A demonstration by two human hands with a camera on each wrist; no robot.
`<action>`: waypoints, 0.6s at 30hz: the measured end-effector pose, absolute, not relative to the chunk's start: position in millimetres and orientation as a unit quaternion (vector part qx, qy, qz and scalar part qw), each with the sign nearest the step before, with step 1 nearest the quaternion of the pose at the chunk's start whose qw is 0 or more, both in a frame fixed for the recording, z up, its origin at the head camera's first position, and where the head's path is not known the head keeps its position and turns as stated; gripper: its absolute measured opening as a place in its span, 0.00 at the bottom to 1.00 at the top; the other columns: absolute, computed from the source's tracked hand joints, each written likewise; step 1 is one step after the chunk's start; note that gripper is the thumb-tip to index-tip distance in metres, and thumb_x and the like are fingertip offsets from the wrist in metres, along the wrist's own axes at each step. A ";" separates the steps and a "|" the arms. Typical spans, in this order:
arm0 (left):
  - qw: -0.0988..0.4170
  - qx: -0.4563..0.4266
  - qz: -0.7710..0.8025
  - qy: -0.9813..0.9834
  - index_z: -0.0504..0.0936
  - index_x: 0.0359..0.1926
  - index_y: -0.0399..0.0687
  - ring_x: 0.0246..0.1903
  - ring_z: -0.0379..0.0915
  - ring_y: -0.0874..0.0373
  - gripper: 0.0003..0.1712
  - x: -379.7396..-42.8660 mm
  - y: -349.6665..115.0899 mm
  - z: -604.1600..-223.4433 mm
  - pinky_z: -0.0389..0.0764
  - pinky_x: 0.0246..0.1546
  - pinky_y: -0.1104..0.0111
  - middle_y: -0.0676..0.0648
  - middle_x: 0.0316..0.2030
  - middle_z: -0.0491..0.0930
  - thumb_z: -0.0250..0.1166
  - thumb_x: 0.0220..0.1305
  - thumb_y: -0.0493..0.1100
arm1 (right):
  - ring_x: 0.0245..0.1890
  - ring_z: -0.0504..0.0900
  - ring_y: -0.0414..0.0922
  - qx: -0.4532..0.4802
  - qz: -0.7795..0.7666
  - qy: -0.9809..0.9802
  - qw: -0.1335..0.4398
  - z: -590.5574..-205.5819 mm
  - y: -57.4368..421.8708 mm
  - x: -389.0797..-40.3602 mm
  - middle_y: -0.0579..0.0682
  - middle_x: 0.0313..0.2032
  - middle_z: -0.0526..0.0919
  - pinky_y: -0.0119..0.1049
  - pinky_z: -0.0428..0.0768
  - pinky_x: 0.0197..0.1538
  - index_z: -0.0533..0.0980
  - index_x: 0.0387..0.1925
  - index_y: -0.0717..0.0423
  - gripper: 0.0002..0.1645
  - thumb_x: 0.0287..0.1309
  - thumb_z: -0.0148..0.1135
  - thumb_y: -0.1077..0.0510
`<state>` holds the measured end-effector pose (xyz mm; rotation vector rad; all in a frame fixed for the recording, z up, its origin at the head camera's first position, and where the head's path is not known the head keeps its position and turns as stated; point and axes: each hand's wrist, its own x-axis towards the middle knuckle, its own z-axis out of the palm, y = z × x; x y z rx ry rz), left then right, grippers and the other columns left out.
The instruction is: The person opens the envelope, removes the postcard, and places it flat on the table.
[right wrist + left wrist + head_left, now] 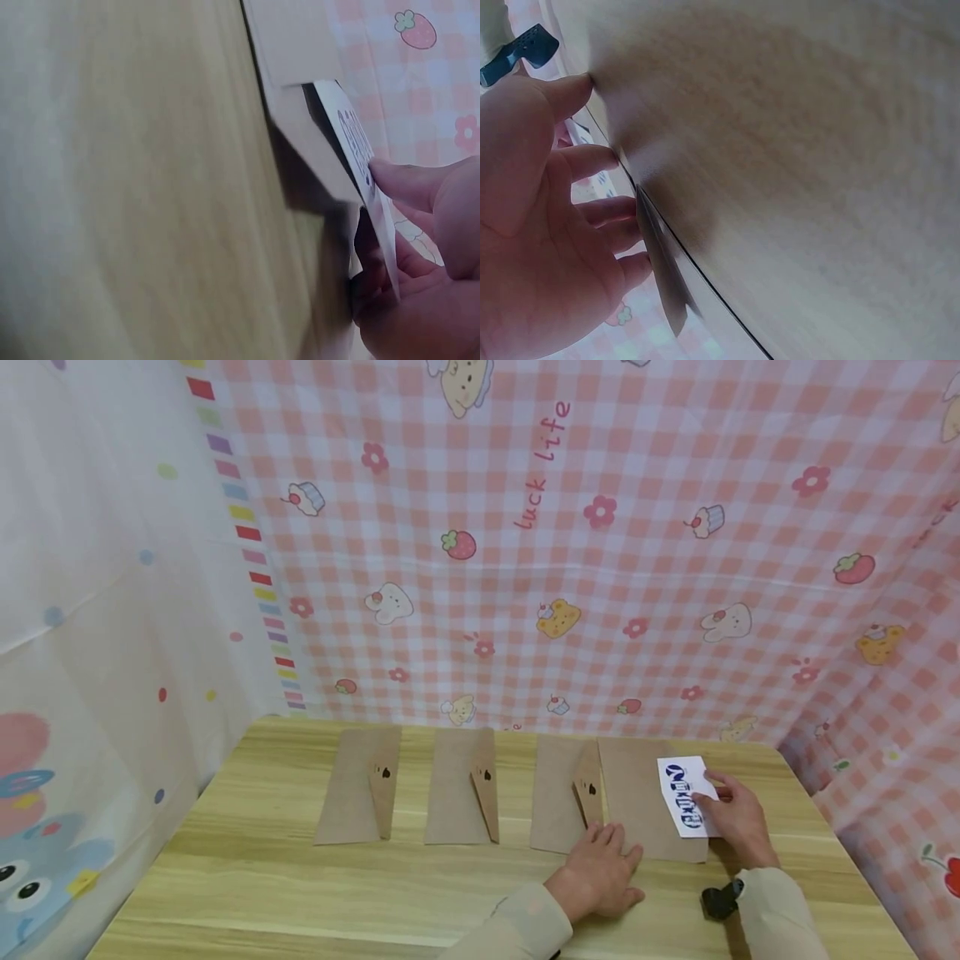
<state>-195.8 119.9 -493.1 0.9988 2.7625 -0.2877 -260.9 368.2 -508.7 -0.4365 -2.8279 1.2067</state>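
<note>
My right hand (738, 817) pinches a white card (351, 139) with dark blue print, thumb on its printed face and fingers behind. In the head view the card overlaps the right end of the rightmost brown paper envelope (633, 802). That envelope's flap (311, 139) shows beneath the card in the right wrist view; whether any of the card is inside I cannot tell. My left hand (600, 872) rests palm down with fingers spread, its fingertips at the near edge of the envelopes. Beside them lies another brown envelope (555, 793), its flap partly raised.
Farther left on the wooden table (300, 893) lie two more brown envelopes, a middle one (453, 793) and a left one (348, 793), with small dark marks on their flaps. A pink checked cloth (487, 585) hangs behind, and a white patterned cloth (97, 635) hangs at left.
</note>
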 end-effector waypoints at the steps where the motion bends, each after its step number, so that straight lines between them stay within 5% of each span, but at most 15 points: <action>1: 0.095 0.337 -0.096 0.932 0.56 0.75 0.74 0.75 0.46 0.63 0.36 -195.9 120.1 -493.2 0.49 0.74 0.67 0.55 0.76 0.52 0.43 0.70 0.72 | 0.50 0.74 0.61 -0.138 0.388 -0.911 0.017 -508.8 369.5 -260.7 0.74 0.56 0.72 0.43 0.73 0.46 0.63 0.70 0.65 0.36 0.67 0.59 0.52; 18: 0.096 0.337 -0.101 0.931 0.55 0.75 0.74 0.75 0.46 0.63 0.36 -195.4 120.3 -491.7 0.49 0.74 0.67 0.56 0.76 0.52 0.43 0.70 0.72 | 0.52 0.72 0.62 -0.148 0.411 -0.899 0.010 -505.5 374.2 -256.5 0.74 0.59 0.69 0.39 0.70 0.45 0.61 0.72 0.64 0.37 0.67 0.59 0.54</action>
